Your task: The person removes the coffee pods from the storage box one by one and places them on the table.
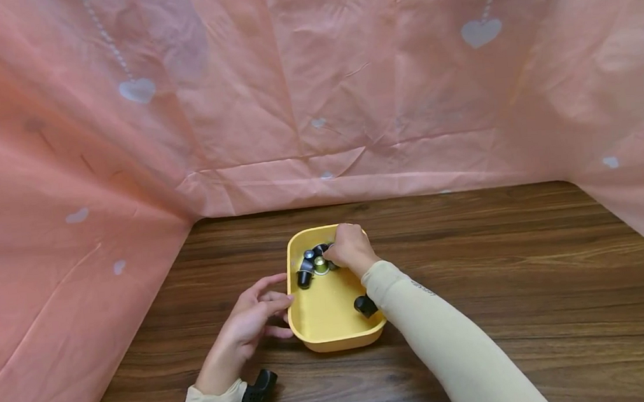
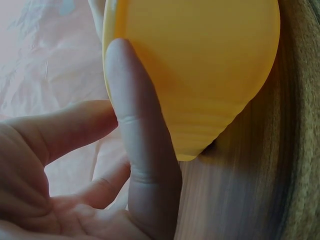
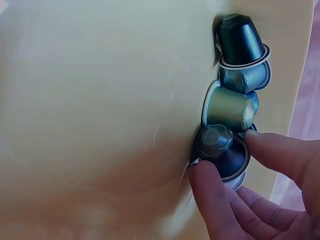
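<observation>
A yellow plastic bin (image 1: 332,315) stands on the table with several coffee capsules (image 1: 305,272) bunched along its far end. My left hand (image 1: 254,315) is at the bin's left side, its spread fingers touching the wall. In the left wrist view, one long finger (image 2: 140,115) lies against the yellow outer wall. Inside the bin, my right hand (image 1: 351,246) pinches a dark coffee capsule (image 3: 232,157) between thumb and fingertips. Beside that capsule lie a pale green-gold capsule (image 3: 227,107), a blue-grey one (image 3: 245,77) and a black one (image 3: 242,40).
Dark wood table (image 1: 506,274) extends around the bin. A pink curtain (image 1: 347,96) with pale hearts hangs behind and at both sides. Black wrist mounts (image 1: 260,387) sit at both wrists, the right one over the bin's near right corner.
</observation>
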`<state>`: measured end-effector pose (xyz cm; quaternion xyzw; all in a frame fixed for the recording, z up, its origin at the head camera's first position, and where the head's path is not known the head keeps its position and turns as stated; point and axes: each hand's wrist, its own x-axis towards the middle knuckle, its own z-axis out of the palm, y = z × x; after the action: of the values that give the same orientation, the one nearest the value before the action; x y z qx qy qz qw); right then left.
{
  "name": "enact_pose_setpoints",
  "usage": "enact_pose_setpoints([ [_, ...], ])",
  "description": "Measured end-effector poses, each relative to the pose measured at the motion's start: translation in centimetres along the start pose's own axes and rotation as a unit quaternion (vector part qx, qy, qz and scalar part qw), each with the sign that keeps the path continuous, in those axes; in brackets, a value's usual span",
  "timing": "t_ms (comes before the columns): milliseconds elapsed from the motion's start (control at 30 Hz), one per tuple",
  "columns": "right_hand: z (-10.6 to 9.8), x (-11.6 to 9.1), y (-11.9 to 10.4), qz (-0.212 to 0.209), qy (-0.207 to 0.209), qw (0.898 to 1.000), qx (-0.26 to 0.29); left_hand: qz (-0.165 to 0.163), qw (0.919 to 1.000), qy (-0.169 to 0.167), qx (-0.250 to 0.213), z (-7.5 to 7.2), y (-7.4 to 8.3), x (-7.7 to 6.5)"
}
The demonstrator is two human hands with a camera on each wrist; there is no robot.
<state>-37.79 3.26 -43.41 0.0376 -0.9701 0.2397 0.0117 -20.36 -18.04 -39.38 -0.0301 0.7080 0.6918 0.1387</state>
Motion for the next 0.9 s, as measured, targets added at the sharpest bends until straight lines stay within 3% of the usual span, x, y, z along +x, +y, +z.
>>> enact_pose_setpoints([
  [167,0.9,0.9,0.5,0.011,0.014,1.0,0.005,-0.002,1.0,0.002,0.0,-0.1,0.0,0.0],
  [233,0.2,-0.1,0.1,0.01,0.014,1.0,0.009,-0.003,1.0,0.004,0.0,-0.1,0.0,0.1],
  [400,1.1,0.9,0.7,0.008,0.013,1.0,0.006,-0.004,1.0,0.004,0.001,-0.1,0.1,0.1],
  [467,2.6,2.8,1.6,0.008,0.014,1.0,0.005,-0.005,1.0,0.002,0.001,0.0,0.1,0.1],
  [567,2.4,2.6,1.7,-0.005,0.014,1.0,0.002,-0.005,1.0,-0.002,0.002,0.0,0.2,0.0],
  [767,-3.7,-3.8,-2.3,-0.012,-0.002,1.0,0.003,-0.004,1.0,-0.001,0.002,0.0,0.3,0.0],
  [900,-4.4,-4.9,-2.7,-0.016,-0.003,1.0,0.012,-0.008,1.0,0.002,0.001,0.1,0.3,-0.1],
])
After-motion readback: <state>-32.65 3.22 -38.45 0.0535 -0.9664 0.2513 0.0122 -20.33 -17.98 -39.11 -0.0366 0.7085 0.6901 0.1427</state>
